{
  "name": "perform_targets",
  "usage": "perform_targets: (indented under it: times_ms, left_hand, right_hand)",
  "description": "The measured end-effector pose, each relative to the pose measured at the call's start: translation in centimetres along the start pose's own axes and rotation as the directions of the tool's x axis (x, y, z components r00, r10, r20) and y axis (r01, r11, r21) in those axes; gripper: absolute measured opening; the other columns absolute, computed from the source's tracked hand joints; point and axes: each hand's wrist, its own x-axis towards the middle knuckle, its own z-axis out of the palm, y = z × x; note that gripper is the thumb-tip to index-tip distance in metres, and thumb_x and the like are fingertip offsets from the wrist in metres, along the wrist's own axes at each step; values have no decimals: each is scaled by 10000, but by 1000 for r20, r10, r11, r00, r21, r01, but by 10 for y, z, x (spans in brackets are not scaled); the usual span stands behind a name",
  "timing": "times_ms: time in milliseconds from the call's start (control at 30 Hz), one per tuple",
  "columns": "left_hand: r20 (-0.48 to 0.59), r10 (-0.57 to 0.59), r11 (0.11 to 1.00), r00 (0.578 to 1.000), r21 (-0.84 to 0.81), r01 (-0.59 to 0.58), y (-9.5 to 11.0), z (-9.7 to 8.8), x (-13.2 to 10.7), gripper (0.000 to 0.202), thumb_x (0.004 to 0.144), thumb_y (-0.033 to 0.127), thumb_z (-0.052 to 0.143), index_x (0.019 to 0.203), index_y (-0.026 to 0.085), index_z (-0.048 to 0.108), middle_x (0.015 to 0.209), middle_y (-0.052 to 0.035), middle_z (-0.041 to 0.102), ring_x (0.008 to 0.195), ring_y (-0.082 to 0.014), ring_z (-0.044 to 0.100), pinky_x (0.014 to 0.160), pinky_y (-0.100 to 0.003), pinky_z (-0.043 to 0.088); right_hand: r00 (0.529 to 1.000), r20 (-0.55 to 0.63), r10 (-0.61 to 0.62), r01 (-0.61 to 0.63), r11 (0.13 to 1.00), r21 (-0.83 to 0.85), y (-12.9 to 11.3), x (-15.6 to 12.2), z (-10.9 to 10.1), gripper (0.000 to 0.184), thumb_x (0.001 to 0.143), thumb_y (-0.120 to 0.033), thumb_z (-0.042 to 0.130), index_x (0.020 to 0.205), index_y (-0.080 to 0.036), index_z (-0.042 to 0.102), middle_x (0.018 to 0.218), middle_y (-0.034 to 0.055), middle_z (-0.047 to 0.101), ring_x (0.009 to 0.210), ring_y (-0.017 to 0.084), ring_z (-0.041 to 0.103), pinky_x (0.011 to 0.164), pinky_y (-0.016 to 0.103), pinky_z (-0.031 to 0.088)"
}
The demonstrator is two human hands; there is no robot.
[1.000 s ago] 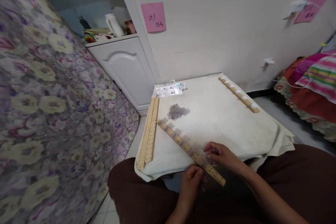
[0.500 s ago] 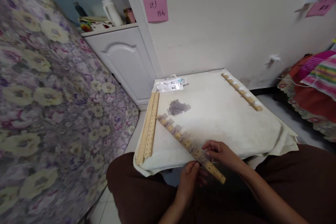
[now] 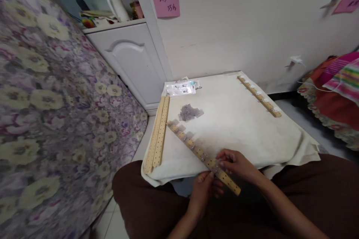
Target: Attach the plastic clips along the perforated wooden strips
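Note:
A perforated wooden strip [image 3: 198, 152] slants across the front edge of the cloth-covered table, its near end over my lap. Small clear plastic pieces with metal bits sit along it. My left hand [image 3: 202, 183] is closed around its lower edge near that end, thumb on top and fingers partly hidden beneath. On the strip's other side, my right hand [image 3: 235, 162] pinches a small clear plastic piece [image 3: 217, 168] against the wood. Beyond the strip lies a pile of small grey, see-through pieces [image 3: 189, 112].
Two more perforated strips [image 3: 158, 134] lie along the table's left edge. A strip with white pieces [image 3: 259, 97] lies at the right edge. Clear packaging [image 3: 180, 88] rests at the back left corner. A flowered curtain [image 3: 56, 119] hangs on the left; a white wall [image 3: 224, 26] stands behind.
The view has shifted slightly. Both hands stay at nearly the same spots on the strip, with only small finger movement.

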Motion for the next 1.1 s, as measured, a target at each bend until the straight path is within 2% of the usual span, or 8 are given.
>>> perform_targets:
  times_ms: [200, 933, 1100]
  left_hand:
    - [-12, -24, 998, 1000, -53, 24, 0, 2, 0, 567, 617, 649, 652, 839, 131, 589, 635, -32, 664, 491, -127, 594, 484, -222, 366]
    - [0, -30, 999, 1000, 20, 30, 0, 1, 3, 590, 633, 672, 613, 848, 123, 609, 656, -48, 674, 497, -137, 588, 499, -244, 374]
    - [21, -25, 999, 999, -25, 26, -1, 1, 4, 538, 631, 640, 638, 798, 131, 588, 618, -30, 662, 459, -118, 568, 468, -228, 358]
  right_hand:
    - [1000, -1, -10, 10, 1000, -10, 1, 1, 0, 136, 754, -202, 571, 889, -180, 575, 616, -65, 499, 504, 74, 457, 488, 200, 385]
    - [1000, 6, 14, -14, 1000, -20, -1, -1, -3, 134, 748, -198, 588, 880, -176, 595, 643, -54, 532, 505, 71, 488, 481, 194, 389]
    - [1000, 12, 9, -9, 1000, -13, 2, 0, -3, 143, 746, -194, 587, 888, -181, 594, 634, -59, 528, 499, 71, 486, 480, 194, 390]
